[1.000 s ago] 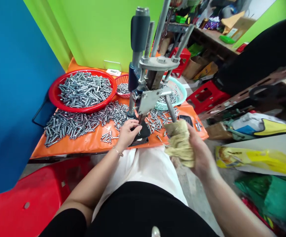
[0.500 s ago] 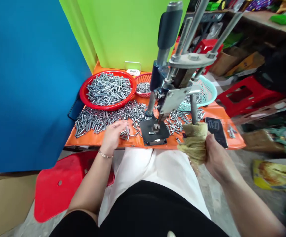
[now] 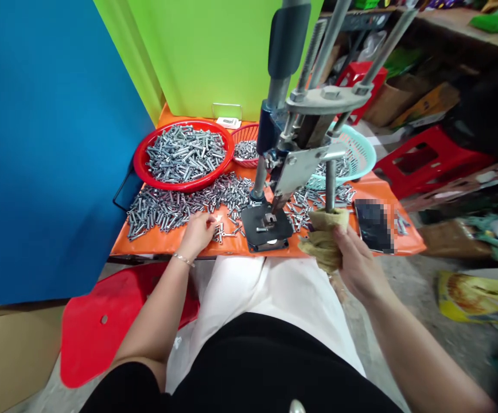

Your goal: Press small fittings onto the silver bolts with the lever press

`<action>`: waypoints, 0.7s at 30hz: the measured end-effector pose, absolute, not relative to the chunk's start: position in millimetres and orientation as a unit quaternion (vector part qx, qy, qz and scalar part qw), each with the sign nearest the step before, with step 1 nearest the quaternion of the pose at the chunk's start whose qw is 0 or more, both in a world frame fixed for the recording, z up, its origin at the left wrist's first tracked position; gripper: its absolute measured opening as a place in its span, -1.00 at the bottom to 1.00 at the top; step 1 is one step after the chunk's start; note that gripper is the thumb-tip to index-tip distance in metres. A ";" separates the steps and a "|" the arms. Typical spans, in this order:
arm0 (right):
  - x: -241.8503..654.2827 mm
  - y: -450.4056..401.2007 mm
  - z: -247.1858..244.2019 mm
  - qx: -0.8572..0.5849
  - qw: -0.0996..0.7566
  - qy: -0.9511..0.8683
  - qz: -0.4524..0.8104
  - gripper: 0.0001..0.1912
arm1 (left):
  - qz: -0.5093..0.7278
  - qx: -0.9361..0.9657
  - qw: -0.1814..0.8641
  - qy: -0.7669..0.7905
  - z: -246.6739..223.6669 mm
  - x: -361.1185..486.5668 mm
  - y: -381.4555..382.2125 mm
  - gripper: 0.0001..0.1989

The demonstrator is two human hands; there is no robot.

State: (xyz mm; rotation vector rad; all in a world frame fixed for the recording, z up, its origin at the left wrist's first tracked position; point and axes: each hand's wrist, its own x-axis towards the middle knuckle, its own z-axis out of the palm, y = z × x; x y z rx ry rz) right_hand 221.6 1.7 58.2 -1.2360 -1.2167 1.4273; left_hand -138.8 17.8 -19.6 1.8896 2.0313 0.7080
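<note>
My left hand is by the table's front edge, fingers curled in and thumb against them, beside several small loose metal bolts. Whether a piece is between the fingertips I cannot make out. My right hand grips the lever handle of a hand press, wrapped in a yellowish cloth. The steel rod of the lever runs up from the cloth. Under the press head is a black base plate with a small metal fixture, and one bolt lies in front of the fixture.
A red basin heaped with metal pieces stands at the back left. Behind the press are a red basket and a mint basket. Loose pieces cover much of the orange tabletop. A phone lies at right.
My right hand and the cloth-wrapped handle have shifted a little left and away from me. My left hand's fingers have drawn in from a more stretched pose. The view has also shifted slightly.
</note>
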 end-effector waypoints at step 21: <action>205.1 6.1 60.8 -0.511 0.444 -0.468 0.568 -0.44 | 0.215 0.692 0.084 0.684 0.9 -98.9 97.1 -0.69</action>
